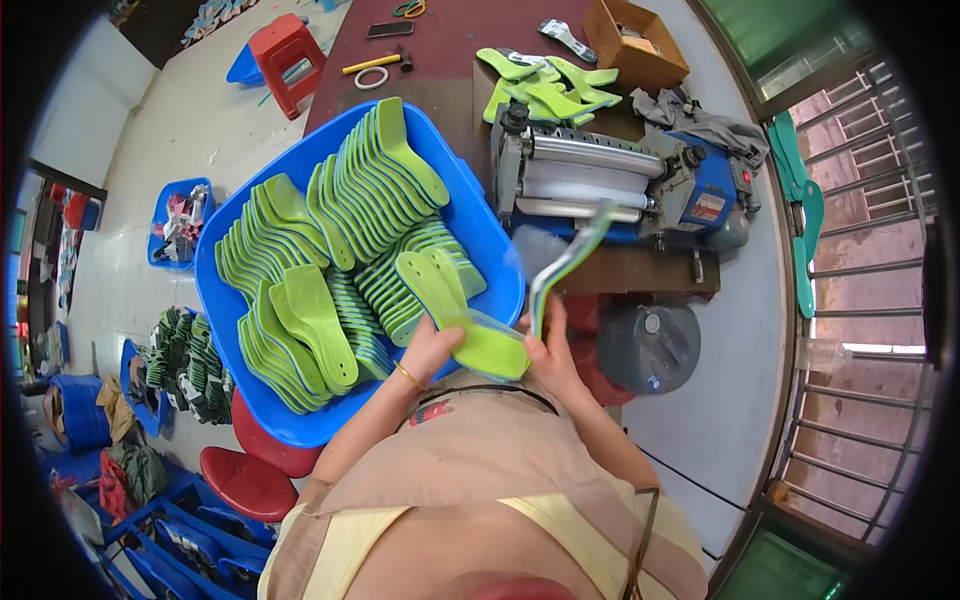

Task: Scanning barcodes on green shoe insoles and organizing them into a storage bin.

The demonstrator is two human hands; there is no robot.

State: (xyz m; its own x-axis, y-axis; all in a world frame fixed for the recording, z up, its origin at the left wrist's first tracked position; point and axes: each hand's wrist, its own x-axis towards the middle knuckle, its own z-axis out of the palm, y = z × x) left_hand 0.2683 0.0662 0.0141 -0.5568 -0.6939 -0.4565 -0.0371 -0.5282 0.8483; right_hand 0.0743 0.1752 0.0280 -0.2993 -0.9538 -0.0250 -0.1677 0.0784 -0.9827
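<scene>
Head view: left hand point(432, 350) grips a green insole point(490, 347) at the near-right rim of the blue tub point(482, 225); right hand point(553, 357) pinches an edge-on insole point(569, 263) right of the tub. Caution: a loose pinch may drop either.

the light is bright, the edges bend

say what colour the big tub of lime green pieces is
The tub is blue, clearest in the head view.

Insoles point(315, 320) lie in a tub point(492, 245), left of a roller machine point(590, 182) on a table point(445, 85).
</scene>
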